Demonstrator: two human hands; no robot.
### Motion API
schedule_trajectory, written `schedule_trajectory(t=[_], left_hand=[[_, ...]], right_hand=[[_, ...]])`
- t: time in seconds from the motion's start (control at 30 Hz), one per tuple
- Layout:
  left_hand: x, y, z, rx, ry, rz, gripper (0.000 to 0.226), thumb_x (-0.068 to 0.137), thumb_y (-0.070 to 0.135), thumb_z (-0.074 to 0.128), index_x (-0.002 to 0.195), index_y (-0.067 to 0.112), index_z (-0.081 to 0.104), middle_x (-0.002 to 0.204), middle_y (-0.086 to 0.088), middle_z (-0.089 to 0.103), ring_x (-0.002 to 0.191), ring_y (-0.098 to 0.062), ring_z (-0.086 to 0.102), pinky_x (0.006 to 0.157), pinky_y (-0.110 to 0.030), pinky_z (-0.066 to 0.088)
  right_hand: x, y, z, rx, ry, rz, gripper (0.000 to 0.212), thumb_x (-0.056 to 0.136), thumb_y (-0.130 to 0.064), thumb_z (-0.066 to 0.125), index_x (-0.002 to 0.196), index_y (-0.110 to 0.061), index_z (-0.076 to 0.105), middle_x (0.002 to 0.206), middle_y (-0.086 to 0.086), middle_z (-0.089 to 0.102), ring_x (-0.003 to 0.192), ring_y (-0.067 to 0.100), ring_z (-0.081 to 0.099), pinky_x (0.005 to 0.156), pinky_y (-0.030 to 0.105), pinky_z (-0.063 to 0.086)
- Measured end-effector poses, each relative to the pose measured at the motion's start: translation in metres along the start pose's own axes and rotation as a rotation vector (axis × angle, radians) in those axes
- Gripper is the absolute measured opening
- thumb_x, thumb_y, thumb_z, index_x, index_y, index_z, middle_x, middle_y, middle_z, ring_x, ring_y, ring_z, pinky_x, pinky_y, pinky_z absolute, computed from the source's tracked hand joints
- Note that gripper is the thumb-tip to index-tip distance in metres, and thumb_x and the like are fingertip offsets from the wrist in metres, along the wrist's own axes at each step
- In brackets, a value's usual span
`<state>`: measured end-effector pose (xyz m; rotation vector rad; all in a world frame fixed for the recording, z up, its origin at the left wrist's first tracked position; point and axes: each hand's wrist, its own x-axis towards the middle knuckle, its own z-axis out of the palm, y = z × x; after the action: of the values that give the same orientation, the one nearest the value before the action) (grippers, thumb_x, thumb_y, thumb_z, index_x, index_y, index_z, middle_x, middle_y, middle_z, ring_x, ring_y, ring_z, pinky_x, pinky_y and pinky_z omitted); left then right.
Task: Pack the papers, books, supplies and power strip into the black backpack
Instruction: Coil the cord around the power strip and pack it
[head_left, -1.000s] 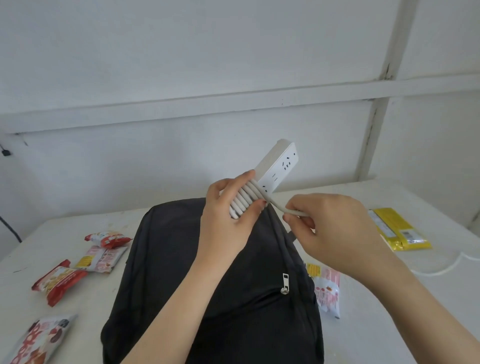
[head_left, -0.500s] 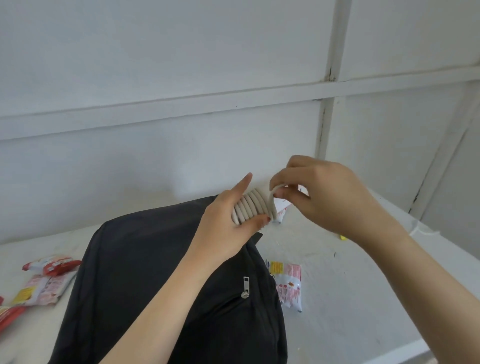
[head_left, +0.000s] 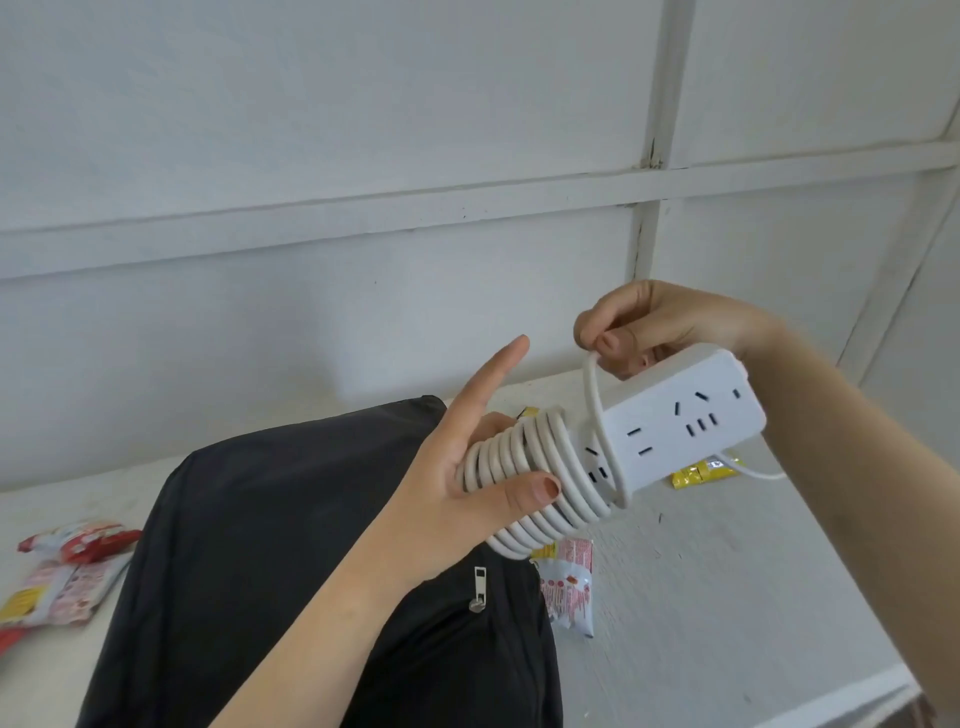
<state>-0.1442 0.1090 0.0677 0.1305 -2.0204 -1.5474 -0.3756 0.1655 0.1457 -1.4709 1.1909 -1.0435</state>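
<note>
Power strip (head_left: 680, 415): left hand (head_left: 441, 493) clamps coiled cord (head_left: 522, 454), right hand (head_left: 660, 322) pinches one-o'clock loop (head_left: 591, 400); slack grip could unravel coils.

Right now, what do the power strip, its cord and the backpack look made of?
Power strip: smooth matte white plastic, hard edges. Cord: white rubbery sheath, holding springy coils. Backpack: black woven fabric, probably nylon or polyester, soft folds; metal-looking zipper pull.

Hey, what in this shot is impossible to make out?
Head view:
- the cord and its free end, lost behind the power strip and right arm
- whether the backpack is open: left arm covers it, bottom edge cuts it
- yellow packet, mostly behind the power strip
- packets at left, print blurred
</note>
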Motion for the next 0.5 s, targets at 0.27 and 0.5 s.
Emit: schedule_trajectory(t=[0.27,0.5], left_hand=[[-0.008,-0.005,0.009,-0.428,0.051,-0.063,0.061,0.069,0.041,0.077,0.126,0.04,0.056,0.132,0.003,0.057,0.12,-0.018,0.055,0.089,-0.026,0.049],[-0.007,-0.018,0.006,-0.521,0.185,-0.135,0.06,0.067,0.045,0.078,0.123,0.038,0.057,0.127,-0.001,0.06,0.113,-0.027,0.059,0.08,-0.04,0.055]], right_hand=[[0.011,0.062,0.021,0.067,0.216,0.034,0.048,0.049,-0.022,0.082,0.084,0.002,0.059,0.071,0.02,0.053,0.063,0.028,0.048,0.067,0.032,0.045],[0.0,0.064,0.058,-0.009,0.325,0.095,0.048,0.087,0.008,0.045,0.047,-0.018,0.052,0.047,-0.002,0.039,0.044,0.01,0.026,0.046,0.021,0.021]])
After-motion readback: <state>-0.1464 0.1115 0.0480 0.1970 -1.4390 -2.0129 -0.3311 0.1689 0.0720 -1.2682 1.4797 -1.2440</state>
